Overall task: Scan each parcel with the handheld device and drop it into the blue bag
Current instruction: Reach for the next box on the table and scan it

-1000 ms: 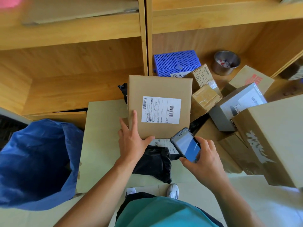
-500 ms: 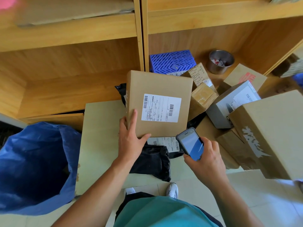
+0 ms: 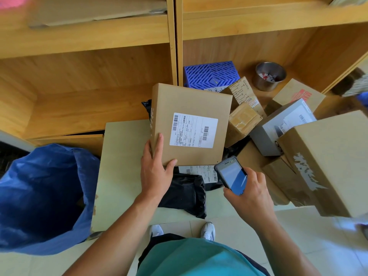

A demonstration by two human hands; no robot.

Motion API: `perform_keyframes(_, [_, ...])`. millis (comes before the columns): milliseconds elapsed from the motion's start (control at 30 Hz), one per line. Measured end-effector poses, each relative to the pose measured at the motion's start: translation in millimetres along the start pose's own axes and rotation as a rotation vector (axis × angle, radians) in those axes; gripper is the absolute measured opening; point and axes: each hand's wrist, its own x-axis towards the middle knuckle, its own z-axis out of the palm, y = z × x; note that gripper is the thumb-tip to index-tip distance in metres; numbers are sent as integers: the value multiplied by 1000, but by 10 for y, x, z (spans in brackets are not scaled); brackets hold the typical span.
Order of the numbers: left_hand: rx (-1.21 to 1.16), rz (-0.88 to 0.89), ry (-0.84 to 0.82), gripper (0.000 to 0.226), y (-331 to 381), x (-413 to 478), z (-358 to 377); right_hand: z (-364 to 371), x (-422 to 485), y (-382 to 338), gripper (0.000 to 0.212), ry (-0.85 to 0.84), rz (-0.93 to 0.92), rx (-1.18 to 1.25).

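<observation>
Below the wooden shelves (image 3: 83, 36), the left hand (image 3: 154, 172) had shifted to clamp the box (image 3: 191, 124) by its edge, while the right hand (image 3: 249, 194), gripping the scanner (image 3: 232, 175), had eased back, suggesting bagging came next.

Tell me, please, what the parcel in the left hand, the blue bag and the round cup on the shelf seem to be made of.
Parcel: brown cardboard by its look, matte, with a white paper label stuck on.
Blue bag: thin plastic film, probably; it is crumpled and slightly shiny.
Cup: metal, likely steel; grey with a dull shine on its wall.
</observation>
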Motion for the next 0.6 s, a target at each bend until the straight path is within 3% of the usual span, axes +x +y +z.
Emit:
perform_keyframes(267, [-109,-132,17,127,50,-5,-78,25,-39,-74,86,-23,-36,10])
perform_keyframes(600, [-77,-61,58,113,-32,-9,-77,52,-49,-103,85,-30,-62,25])
